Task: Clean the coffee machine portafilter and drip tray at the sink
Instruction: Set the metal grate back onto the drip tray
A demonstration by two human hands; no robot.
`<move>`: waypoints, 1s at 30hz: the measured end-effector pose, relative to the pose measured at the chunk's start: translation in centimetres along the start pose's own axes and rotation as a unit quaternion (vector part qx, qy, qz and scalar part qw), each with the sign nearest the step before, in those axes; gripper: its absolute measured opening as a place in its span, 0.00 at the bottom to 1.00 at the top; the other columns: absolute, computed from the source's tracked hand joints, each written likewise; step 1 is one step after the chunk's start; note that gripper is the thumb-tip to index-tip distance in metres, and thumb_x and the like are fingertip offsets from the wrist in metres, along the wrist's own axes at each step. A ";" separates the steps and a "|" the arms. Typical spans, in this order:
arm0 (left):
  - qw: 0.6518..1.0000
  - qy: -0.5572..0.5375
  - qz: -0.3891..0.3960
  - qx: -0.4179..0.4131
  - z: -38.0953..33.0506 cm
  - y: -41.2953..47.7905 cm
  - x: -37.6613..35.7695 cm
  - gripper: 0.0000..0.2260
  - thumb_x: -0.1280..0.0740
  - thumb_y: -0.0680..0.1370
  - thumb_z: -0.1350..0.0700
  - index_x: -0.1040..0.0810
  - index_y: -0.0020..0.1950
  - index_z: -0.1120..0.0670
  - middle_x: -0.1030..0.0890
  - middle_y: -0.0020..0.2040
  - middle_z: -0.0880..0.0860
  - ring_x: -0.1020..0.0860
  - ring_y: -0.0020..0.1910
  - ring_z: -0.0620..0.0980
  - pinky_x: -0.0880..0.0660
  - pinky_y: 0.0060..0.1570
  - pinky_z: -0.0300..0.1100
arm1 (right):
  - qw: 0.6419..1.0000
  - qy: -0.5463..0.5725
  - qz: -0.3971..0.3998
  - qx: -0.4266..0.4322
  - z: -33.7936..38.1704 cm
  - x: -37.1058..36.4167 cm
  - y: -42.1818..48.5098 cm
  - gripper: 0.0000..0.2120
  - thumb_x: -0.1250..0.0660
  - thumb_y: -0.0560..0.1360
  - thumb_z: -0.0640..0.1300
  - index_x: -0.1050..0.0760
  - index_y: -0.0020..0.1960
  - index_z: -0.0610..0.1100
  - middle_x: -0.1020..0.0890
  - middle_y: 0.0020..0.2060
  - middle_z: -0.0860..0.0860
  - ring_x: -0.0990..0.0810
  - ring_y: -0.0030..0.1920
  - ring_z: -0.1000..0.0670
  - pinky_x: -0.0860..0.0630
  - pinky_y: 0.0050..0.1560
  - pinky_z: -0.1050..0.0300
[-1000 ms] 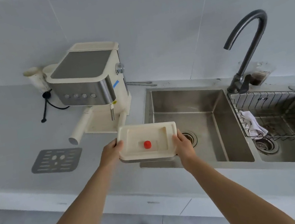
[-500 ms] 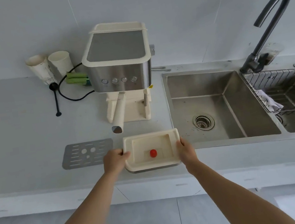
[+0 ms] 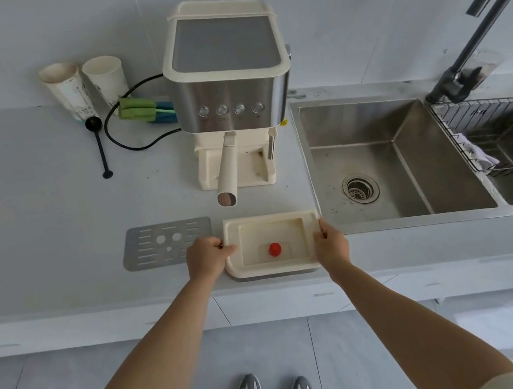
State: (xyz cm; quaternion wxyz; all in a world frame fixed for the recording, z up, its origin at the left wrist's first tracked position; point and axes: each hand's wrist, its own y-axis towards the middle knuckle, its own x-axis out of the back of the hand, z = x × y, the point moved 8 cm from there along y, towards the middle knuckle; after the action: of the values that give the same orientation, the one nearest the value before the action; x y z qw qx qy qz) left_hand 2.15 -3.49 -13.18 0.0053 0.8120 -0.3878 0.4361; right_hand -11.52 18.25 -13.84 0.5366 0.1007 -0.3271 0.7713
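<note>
Grey countertop (image 3: 31, 215). Drip tray (image 3: 274, 267) at the front edge, between left hand (image 3: 206, 258) and right hand (image 3: 333, 246); resting or lifted, unclear. Metal grate (image 3: 166, 243) lies flat just outside left hand. Coffee machine (image 3: 232, 96) stands beyond both hands. Paper cups (image 3: 105, 78), black scoop (image 3: 100, 145) and green brushes (image 3: 146, 109) far beyond left hand.

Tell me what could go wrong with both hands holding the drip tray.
1. The drip tray is at the front edge of the counter; if the left hand or right hand slips, it may fall to the floor.
2. Lifted, it could knock the portafilter handle jutting out behind it.
</note>
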 end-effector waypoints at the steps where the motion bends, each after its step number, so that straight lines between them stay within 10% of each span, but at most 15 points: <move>1: 1.000 -0.006 -0.006 -0.004 0.0 -0.1 0.0 0.22 0.29 0.71 0.55 0.39 0.25 0.56 0.38 0.23 0.52 0.40 0.25 0.48 0.46 0.27 0.41 | 1.000 -0.004 0.003 -0.002 0.0 0.1 0.0 0.15 0.49 0.78 0.35 0.26 0.50 0.48 0.28 0.34 0.48 0.30 0.36 0.49 0.34 0.33 0.61; 4: 0.999 -0.027 -0.013 -0.011 0.0 -0.6 0.2 0.25 0.28 0.70 0.56 0.43 0.24 0.54 0.41 0.24 0.51 0.42 0.25 0.47 0.48 0.28 0.42 | 1.000 -0.017 0.007 0.008 0.6 0.4 -0.4 0.16 0.48 0.78 0.35 0.28 0.62 0.42 0.26 0.37 0.51 0.29 0.43 0.47 0.33 0.36 0.60; 9: 0.997 -0.054 -0.052 0.002 1.1 -0.8 2.2 0.19 0.32 0.73 0.56 0.37 0.26 0.53 0.36 0.26 0.52 0.37 0.31 0.52 0.42 0.31 0.43 | 0.992 -0.097 0.006 0.082 3.8 0.2 -1.8 0.21 0.46 0.80 0.37 0.39 0.73 0.39 0.35 0.71 0.44 0.36 0.71 0.45 0.39 0.69 0.55; 13: 0.989 -0.079 -0.120 0.035 3.6 -0.9 5.6 0.13 0.33 0.76 0.57 0.22 0.52 0.66 0.19 0.52 0.62 0.22 0.54 0.59 0.29 0.52 0.45 | 0.967 -0.180 0.039 0.176 6.7 -3.0 -3.5 0.21 0.45 0.80 0.40 0.38 0.72 0.41 0.37 0.73 0.46 0.39 0.73 0.48 0.41 0.71 0.56; 21: 0.977 0.111 -0.147 0.106 9.3 -0.1 11.4 0.21 0.36 0.77 0.49 0.30 0.65 0.62 0.29 0.63 0.66 0.32 0.63 0.64 0.30 0.58 0.54 | 0.839 -0.383 0.215 0.321 11.0 -14.1 -8.7 0.29 0.46 0.80 0.49 0.53 0.76 0.42 0.52 0.77 0.46 0.54 0.77 0.47 0.56 0.75 0.53; 30: 0.946 0.319 0.049 0.030 12.4 1.1 8.5 0.22 0.55 0.82 0.46 0.51 0.76 0.46 0.57 0.78 0.53 0.58 0.77 0.55 0.53 0.72 0.59 | 0.731 -0.539 0.289 0.303 10.2 -20.4 -9.0 0.33 0.50 0.80 0.55 0.60 0.76 0.40 0.58 0.77 0.45 0.60 0.77 0.46 0.61 0.75 0.49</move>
State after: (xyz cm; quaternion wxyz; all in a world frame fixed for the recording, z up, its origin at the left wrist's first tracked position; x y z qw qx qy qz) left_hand 12.90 -13.86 -15.14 0.0827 0.6107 -0.3915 0.6833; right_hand 2.74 -1.68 -12.76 -0.0377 0.5572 -0.3234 0.7639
